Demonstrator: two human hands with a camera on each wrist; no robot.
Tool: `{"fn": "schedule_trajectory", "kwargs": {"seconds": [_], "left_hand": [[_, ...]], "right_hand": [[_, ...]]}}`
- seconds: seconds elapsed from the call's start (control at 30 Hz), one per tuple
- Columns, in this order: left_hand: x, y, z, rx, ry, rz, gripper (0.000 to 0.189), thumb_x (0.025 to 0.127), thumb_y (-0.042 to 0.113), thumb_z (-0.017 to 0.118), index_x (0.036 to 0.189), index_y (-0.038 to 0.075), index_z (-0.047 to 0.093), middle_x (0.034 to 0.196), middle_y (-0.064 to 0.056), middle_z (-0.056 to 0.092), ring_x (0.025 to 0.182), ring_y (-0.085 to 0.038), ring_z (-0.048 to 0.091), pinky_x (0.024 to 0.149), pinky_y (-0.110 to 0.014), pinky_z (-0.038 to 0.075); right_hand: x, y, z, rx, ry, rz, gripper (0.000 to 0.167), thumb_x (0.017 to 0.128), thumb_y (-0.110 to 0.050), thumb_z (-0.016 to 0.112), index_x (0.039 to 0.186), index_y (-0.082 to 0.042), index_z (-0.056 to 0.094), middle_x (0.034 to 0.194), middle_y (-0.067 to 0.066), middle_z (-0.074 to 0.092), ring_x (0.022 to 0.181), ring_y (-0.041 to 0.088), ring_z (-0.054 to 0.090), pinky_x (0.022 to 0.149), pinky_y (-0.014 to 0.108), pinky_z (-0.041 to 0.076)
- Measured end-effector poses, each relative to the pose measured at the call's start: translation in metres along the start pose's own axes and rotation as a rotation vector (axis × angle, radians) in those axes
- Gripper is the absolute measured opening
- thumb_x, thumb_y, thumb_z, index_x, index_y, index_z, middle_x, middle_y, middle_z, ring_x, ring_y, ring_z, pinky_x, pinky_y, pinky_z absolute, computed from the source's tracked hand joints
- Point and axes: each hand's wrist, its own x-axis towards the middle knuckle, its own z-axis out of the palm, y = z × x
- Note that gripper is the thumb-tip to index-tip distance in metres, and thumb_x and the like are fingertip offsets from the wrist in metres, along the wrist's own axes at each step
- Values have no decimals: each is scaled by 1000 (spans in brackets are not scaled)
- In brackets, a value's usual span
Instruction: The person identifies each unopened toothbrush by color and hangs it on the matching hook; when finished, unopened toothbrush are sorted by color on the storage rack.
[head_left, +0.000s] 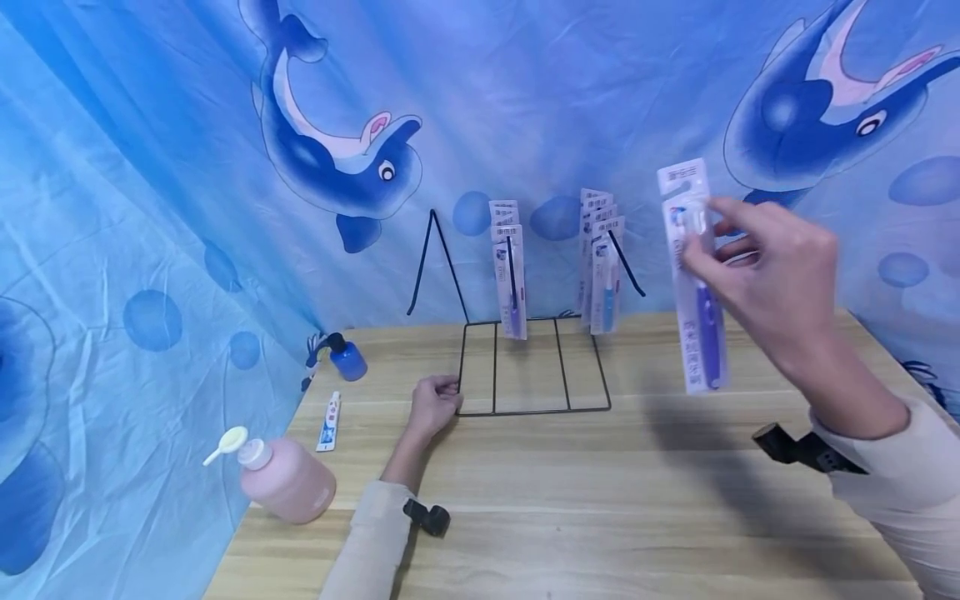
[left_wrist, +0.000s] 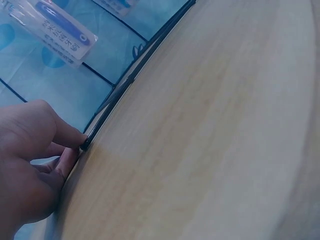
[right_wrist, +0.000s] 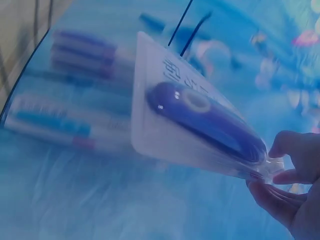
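My right hand (head_left: 787,267) pinches a packaged purple toothbrush (head_left: 705,325) by the upper part of its blister pack. The pack hangs nearly upright in the air to the right of a black wire display rack (head_left: 536,412). In the right wrist view, the purple handle (right_wrist: 205,120) points away from the fingers. At the rack's front left corner, my left hand (head_left: 433,407) grips the wire low at the table; the left wrist view has thumb and finger around the wire end (left_wrist: 90,141). Packaged purple toothbrushes (head_left: 510,283) hang on the middle hook, blue ones (head_left: 606,283) on the right hook.
The rack's left hook (head_left: 422,262) sticks out toward me. Left on the wooden table (head_left: 525,517) are a blue bottle with black cap (head_left: 348,360), a toothpaste tube (head_left: 328,422) and a pink pump bottle (head_left: 288,482). A blue dolphin-print curtain (head_left: 510,100) hangs behind.
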Motion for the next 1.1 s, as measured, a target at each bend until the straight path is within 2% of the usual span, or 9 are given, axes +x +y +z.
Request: {"fn": "schedule_trajectory", "kwargs": {"seconds": [0.13,0.23,0.33,0.43,0.83,1.1], "left_hand": [[-1,-1,-1,-4,-1,-2,35,80,-11,67,116,-12,66,95,-18,65,86,-25,62,73,-22,56],[0,-1,-1,-4,2,-8,35,80,-11,67,115,-12,66,95,-17,65,86,-24,62,73,-23,56],[0,-2,-1,-3,1,-16,35,80,-10,67,116,-11,66,95,-16,65,86,-24,62,74,-23,56],[0,-2,-1,-2,1,-24,35,80,-10,68,116,-10,67,94,-15,66,86,-23,62,74,-23,56],[0,-1,0,-15,4,-13,34,79,-10,67,113,-11,68,93,-16,67,84,-23,62,68,-19,54],[0,0,-1,-21,-3,-38,34,80,-9,67,114,-9,68,93,-13,66,85,-22,61,72,-21,55]], "right_hand": [[-12,-30,13,97,-25,-61,32,84,0,73,116,5,69,89,23,68,63,34,68,58,-1,44],[-24,-47,26,151,-50,-107,34,82,1,75,115,6,68,86,20,68,60,26,68,52,10,51],[-35,-60,41,189,-87,-149,38,79,0,77,114,6,66,85,18,67,59,20,66,47,18,53],[-44,-69,56,215,-113,-157,39,77,-3,77,113,5,66,86,16,66,59,18,65,47,19,53],[-68,-86,97,335,-175,-80,36,78,-4,77,112,1,68,83,8,63,61,14,65,48,17,52],[-67,-75,132,273,-181,-25,39,82,-5,75,118,1,63,91,12,63,69,20,65,55,25,56]]}}
